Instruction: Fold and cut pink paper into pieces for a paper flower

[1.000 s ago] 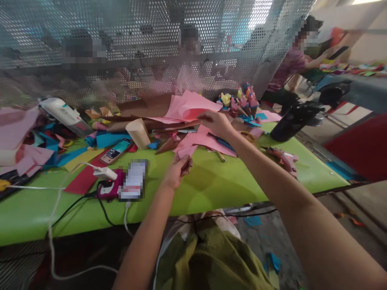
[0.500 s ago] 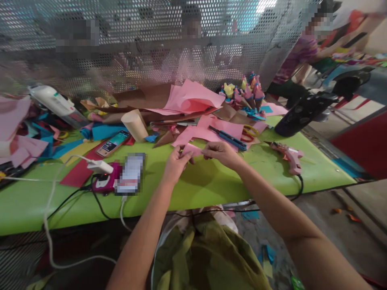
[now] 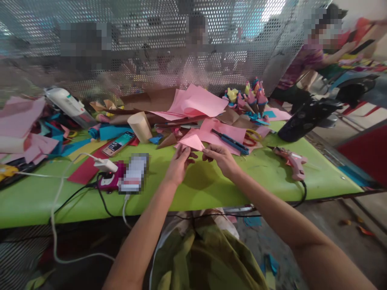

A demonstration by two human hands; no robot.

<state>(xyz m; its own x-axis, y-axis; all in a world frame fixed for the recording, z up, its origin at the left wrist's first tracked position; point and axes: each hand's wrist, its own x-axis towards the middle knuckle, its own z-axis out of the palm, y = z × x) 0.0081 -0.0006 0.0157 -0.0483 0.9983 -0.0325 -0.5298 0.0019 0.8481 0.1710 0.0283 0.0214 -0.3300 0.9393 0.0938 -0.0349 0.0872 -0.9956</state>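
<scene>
A small folded piece of pink paper (image 3: 192, 142), triangular in outline, is held above the green table between my two hands. My left hand (image 3: 177, 166) has closed fingers under and against its lower left edge. At its right corner, the thumb and fingertips of my right hand (image 3: 222, 158) pinch it. Just behind my hands lie a pink sheet (image 3: 208, 128), a blue craft knife (image 3: 230, 141) and scissors with yellow and red handles (image 3: 253, 137). A pink glue gun (image 3: 292, 161) rests on the table to the right of my right hand.
The green table (image 3: 169, 201) bears two phones (image 3: 118, 143), a magenta power socket (image 3: 111, 181) with cables, a beige roll (image 3: 140, 127) and stacked pink sheets (image 3: 196, 100). Paper cones (image 3: 252, 98) stand behind. A dark bottle (image 3: 305, 121) leans at right. Another person (image 3: 305, 60) sits beyond.
The pink paper has been turned so a wider, triangular face shows. My left hand's fingers have shifted beneath it, while the right still pinches its corner. The view has shifted slightly.
</scene>
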